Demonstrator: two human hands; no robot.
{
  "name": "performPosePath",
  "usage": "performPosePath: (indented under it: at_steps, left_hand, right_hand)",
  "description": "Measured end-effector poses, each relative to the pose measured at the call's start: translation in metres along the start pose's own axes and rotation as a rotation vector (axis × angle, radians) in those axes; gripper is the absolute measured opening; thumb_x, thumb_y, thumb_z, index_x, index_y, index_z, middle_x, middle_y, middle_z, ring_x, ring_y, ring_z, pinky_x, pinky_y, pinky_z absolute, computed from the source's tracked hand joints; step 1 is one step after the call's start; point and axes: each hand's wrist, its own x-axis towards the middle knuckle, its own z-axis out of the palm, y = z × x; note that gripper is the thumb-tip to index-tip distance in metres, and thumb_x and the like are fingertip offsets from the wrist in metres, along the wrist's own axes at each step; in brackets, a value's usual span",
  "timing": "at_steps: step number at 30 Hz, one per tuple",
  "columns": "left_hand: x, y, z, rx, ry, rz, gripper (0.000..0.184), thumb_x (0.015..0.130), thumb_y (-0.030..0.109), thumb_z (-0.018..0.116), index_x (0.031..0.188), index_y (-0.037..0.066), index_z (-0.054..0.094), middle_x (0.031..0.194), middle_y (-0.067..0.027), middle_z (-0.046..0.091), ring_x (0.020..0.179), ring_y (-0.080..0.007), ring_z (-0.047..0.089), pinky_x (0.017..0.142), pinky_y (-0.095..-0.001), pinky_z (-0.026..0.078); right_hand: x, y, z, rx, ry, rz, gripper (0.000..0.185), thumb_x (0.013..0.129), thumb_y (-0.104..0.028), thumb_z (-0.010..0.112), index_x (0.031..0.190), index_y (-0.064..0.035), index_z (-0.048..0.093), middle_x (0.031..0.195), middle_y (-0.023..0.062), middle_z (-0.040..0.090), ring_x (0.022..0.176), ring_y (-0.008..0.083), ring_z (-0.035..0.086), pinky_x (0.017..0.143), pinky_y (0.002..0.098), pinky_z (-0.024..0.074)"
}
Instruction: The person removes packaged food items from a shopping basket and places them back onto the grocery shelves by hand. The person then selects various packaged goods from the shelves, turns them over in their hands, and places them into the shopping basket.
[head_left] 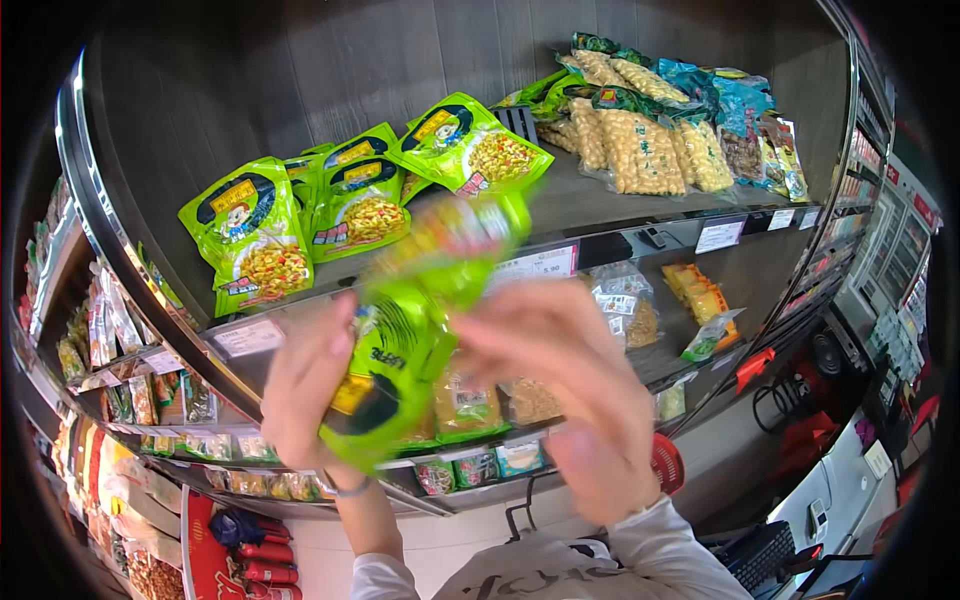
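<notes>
A green snack packet (385, 365), printed with dark artwork and a yellow label, is tilted upside down in front of the shelf and smeared by motion. My left hand (310, 385) grips its left side, thumb on the front. At its right edge, the bent fingers of my right hand (565, 375) pinch it, also blurred. More green packaging with a food picture (450, 240) sticks up behind; whether this is a second packet I cannot tell. Similar green packets stand on the upper shelf beyond my hands, including one at the left (250, 235) and a leaning one (470, 145).
Clear bags of pale, puffy snacks (640, 150) are piled at the upper shelf's right, beside blue packets (735, 105). Price tags (720, 235) line the shelf edge (640, 240). Lower shelves hold more bagged food. A counter with a keyboard (760, 555) is at lower right; red fire extinguishers (270, 560) stand lower left.
</notes>
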Motion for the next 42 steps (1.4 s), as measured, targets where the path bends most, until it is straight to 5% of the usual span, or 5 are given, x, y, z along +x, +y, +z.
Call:
performPosePath:
  at_steps: [7,23,30,35,42]
  left_hand:
    - [-0.025,0.047,-0.026,-0.272,-0.232,-0.340,0.015,0.088,0.012,0.061,0.083,0.000,0.070,0.076,-0.0135,0.073,0.062,-0.0234,0.071,0.055,-0.0287,0.052]
    - [-0.071,0.108,0.007,-0.835,-0.298,-1.480,0.038,0.095,0.020,0.069,0.122,-0.006,0.058,0.111,-0.0081,0.067,0.096,-0.0132,0.060,0.085,-0.0280,0.048]
    - [-0.073,0.100,0.012,-0.786,-0.465,-1.397,0.042,0.097,0.022,0.065,0.128,-0.005,0.056,0.117,-0.0121,0.065,0.101,-0.0164,0.060,0.090,-0.0319,0.047]
    - [-0.050,0.106,0.017,-0.243,-0.742,-0.575,0.074,0.093,0.026,0.066,0.151,-0.004,0.030,0.144,-0.0260,0.040,0.128,-0.0311,0.046,0.108,-0.0415,0.034]
    - [-0.073,0.120,0.014,-0.908,-0.084,-1.549,0.049,0.101,0.025,0.057,0.137,-0.005,0.044,0.129,-0.0123,0.060,0.108,-0.0189,0.061,0.096,-0.0357,0.048]
  right_hand:
    - [-0.065,-0.015,-0.022,-1.082,0.202,-0.131,0.065,0.070,-0.036,0.087,0.123,-0.0056,0.067,0.127,0.0131,0.047,0.118,0.0308,0.045,0.100,0.0462,0.0392]
    - [-0.110,0.038,-0.021,-0.164,0.487,0.358,0.033,0.088,-0.008,0.075,0.117,0.0040,0.064,0.099,0.0070,0.071,0.086,0.0102,0.064,0.078,0.0264,0.0508]
    - [-0.117,0.036,-0.017,-0.328,0.542,0.312,0.029,0.083,-0.007,0.080,0.108,0.0047,0.069,0.093,0.0093,0.072,0.077,0.0114,0.066,0.067,0.0269,0.0518]
    - [-0.099,0.030,-0.012,-0.856,0.443,0.026,0.037,0.078,-0.005,0.081,0.112,0.0023,0.071,0.088,0.0115,0.068,0.069,0.0240,0.066,0.064,0.0307,0.0531]
    - [-0.084,0.005,-0.005,-0.695,-0.089,0.079,0.046,0.076,-0.013,0.077,0.117,0.0030,0.067,0.117,0.0155,0.061,0.105,0.0308,0.062,0.088,0.0405,0.0524]
